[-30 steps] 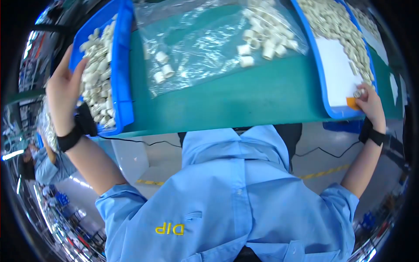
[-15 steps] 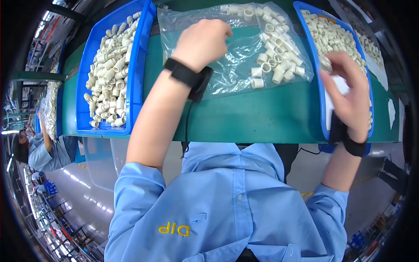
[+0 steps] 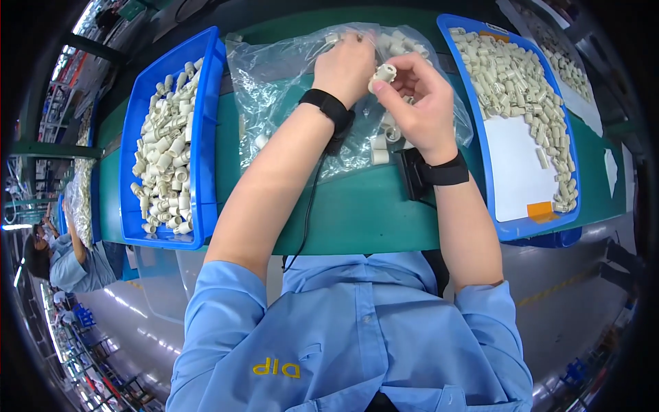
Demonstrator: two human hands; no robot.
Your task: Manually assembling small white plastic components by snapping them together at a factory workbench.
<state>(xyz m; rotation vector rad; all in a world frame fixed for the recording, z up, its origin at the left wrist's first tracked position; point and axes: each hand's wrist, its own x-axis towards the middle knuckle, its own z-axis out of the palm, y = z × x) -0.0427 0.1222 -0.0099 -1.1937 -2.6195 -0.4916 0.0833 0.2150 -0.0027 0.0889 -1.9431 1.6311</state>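
A: What do the hands have between them?

B: The right hand (image 3: 419,103) grips a small cream plastic sleeve (image 3: 383,74) between thumb and fingertips, holding it up over the clear plastic bag (image 3: 288,89). The left hand (image 3: 353,65) is curled, knuckles up, pressed on the far part of that bag just left of the sleeve. Whether its fingers pinch a piece of their own I cannot tell; they are tucked under.

A: And the bag?

B: It lies flat on the green table (image 3: 364,213), in the middle, between two trays. Loose cream sleeves sit inside it, a few showing just near the right wrist (image 3: 379,147).

A: The trays?

B: A blue tray on the left (image 3: 206,137), heaped with the same cream pieces along its whole length. A blue tray on the right (image 3: 473,137), pieces crowded at its far end and right wall, with a white sheet (image 3: 515,172) bare in its near half and an orange tab (image 3: 539,209) at the near corner.

A: Anything on the wrists?

B: A black band on each: the left band (image 3: 328,106) has a thin dark cord running down toward the table's near edge; the right band (image 3: 443,172) sits beside a black block (image 3: 413,173).

A: Anyone else about?

B: A person in light blue (image 3: 68,261) at the far left, bent over another bench.
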